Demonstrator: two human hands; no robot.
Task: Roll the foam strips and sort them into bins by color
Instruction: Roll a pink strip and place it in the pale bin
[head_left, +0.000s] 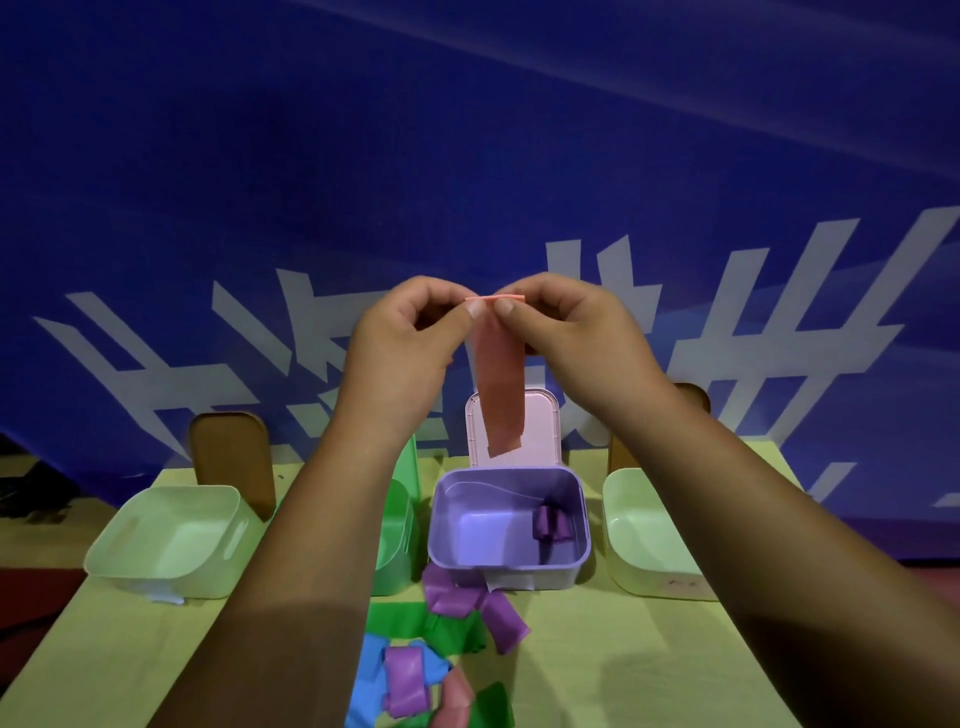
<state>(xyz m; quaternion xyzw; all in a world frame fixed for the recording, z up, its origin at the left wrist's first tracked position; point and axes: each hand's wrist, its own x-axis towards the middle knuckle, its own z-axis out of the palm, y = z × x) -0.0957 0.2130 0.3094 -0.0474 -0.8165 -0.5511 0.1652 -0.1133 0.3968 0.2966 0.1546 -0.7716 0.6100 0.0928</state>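
Hands: the left hand (400, 348) and right hand (566, 338) are raised side by side, and each pinches the top edge of the pink strip (498, 384) between thumb and forefinger.
Pink strip: it hangs straight down from the fingertips in mid-air, with its lower end free. It is above the counter (623, 649) and in front of the pink lid (543, 415).
Why held so: letting the foam hang keeps it flat and untwisted. The two pinches sit close together at the top edge, which looks like the start of a roll.
Purple bin (511, 569): it stands open just below the strip, with purple rolls (553, 522) against its right wall. The pink lid stands upright behind it.
Other bins: a pale bin on the left (171, 540) and a pale bin on the right (649, 535) both stand open, each with a brown lid (228, 452) propped behind it. A green bin (400, 525) stands beside the purple one.
Where pink goes: no bin is plainly pink, so I cannot tell which one takes this strip.
Loose pile (415, 654): purple, green, blue and pink strips lie tangled on the counter between the forearms, not yet sorted.
In the way: the left forearm hides most of the green bin and the pile's left side. Reaching that bin would likely mean going around the upright lids.
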